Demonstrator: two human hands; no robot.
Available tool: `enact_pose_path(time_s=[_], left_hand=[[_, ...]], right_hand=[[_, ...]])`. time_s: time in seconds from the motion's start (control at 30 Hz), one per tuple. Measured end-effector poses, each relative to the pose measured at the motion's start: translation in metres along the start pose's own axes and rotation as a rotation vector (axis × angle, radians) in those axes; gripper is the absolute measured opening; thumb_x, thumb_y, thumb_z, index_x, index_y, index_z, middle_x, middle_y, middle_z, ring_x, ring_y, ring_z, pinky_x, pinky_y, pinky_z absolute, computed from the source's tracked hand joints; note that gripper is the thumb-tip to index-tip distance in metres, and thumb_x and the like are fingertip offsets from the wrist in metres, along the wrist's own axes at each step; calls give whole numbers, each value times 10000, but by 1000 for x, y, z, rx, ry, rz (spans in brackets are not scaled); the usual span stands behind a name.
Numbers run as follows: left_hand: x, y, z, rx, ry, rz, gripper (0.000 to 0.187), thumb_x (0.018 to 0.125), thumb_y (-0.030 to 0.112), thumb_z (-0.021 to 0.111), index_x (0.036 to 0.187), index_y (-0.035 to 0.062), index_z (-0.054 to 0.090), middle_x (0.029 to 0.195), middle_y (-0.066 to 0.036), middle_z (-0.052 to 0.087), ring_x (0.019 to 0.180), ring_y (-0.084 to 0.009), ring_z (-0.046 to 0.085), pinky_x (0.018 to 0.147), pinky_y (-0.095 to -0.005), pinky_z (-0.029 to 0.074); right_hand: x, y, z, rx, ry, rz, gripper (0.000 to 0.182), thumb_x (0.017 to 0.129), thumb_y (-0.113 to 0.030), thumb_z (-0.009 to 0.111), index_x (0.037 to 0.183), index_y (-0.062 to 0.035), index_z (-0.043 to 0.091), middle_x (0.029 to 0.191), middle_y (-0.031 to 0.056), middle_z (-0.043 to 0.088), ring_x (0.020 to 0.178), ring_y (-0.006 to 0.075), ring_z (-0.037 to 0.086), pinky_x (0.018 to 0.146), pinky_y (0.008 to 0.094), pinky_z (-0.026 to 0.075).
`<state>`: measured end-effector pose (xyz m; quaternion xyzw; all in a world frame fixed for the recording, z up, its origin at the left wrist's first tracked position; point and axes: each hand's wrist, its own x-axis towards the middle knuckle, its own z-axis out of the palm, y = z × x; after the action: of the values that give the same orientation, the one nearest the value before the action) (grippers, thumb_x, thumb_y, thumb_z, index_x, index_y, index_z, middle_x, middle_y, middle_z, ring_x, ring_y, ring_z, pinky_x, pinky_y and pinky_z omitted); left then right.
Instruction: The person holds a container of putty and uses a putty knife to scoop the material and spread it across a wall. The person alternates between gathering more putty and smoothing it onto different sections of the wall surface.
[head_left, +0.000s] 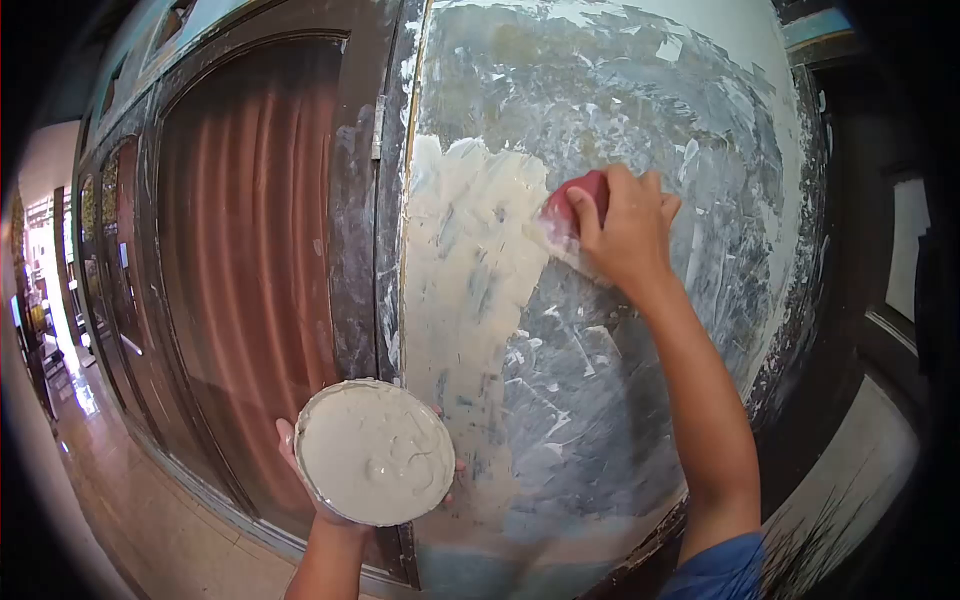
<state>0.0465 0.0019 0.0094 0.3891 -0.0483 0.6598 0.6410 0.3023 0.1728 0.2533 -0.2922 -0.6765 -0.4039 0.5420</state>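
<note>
beige rippled paste (372,430), left hand (287,441) cupping round tub (321,504), right hand (636,226) pinching red spreader (564,207)

A dark brown door (352,215), smeared with whitish marks, stands at left. A reddish-brown curtain (255,230) hangs in vertical folds within its tall panel, and a metal hinge (378,130) sits along its right edge. Beyond it, a glossy floor (115,470) stretches toward a bright opening (66,295). Far right, dark framing (862,190) surrounds pale panels (845,480).
</note>
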Motion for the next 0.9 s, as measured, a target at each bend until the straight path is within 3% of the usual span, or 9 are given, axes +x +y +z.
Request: enact_pose_path(time_s=[0.07,0.17,0.3,0.47,0.6,0.7,0.83,0.9], left_hand=[[2,-3,3,-19,-11,1,1207,700,1028,433,1588,210,419,1556,-324,414,1183,-785,449,725,-834,498],[2,-5,10,-114,3,10,1207,703,1029,425,1577,196,436,1537,-325,437,1168,-777,466,693,-816,509],[4,-4,8,-109,55,17,1197,711,1026,420,1556,179,459,1511,-347,452,1149,-770,486,659,-797,515],[6,-7,13,-167,90,0,1180,724,1018,416,1547,173,468,1497,-356,459,1128,-764,504,644,-789,518],[6,-7,5,-58,39,15,1166,736,1011,414,1549,177,466,1496,-353,460,1151,-764,492,666,-800,513],[5,-7,6,-82,61,4,1167,739,1010,415,1555,176,455,1507,-348,450,1167,-766,480,689,-814,508],[4,-6,6,-102,45,-14,1197,735,1020,406,1575,168,426,1527,-334,433,1181,-769,469,726,-824,508],[3,-4,5,-99,19,-12,1206,733,1023,402,1580,164,420,1530,-332,431,1186,-768,466,735,-821,512]], right_hand=[[7,7,2,25,64,119,338,963,-403,685,1041,-75,658,983,110,693,979,330,569,898,516,336],[2,7,1,90,62,85,340,964,-400,683,1056,-74,656,978,122,690,993,331,564,909,511,334],[-8,-8,-2,-16,-91,27,347,964,-393,681,1081,-68,656,989,130,694,1028,333,555,911,505,330],[3,7,1,57,70,183,356,978,-412,660,1058,-66,650,970,148,692,1019,332,550,890,522,318],[-10,-3,1,54,-3,110,352,980,-413,657,1052,-68,647,977,139,692,1019,331,551,893,519,315],[-11,0,9,-51,85,64,354,975,-422,665,1037,-75,642,990,114,691,1017,331,553,889,507,315],[-4,10,-1,26,96,256,374,969,-433,670,1044,-68,639,993,118,692,1010,335,559,889,505,321],[-15,10,2,61,119,212,375,958,-429,682,1032,-64,642,984,117,685,1002,332,555,883,509,322]])
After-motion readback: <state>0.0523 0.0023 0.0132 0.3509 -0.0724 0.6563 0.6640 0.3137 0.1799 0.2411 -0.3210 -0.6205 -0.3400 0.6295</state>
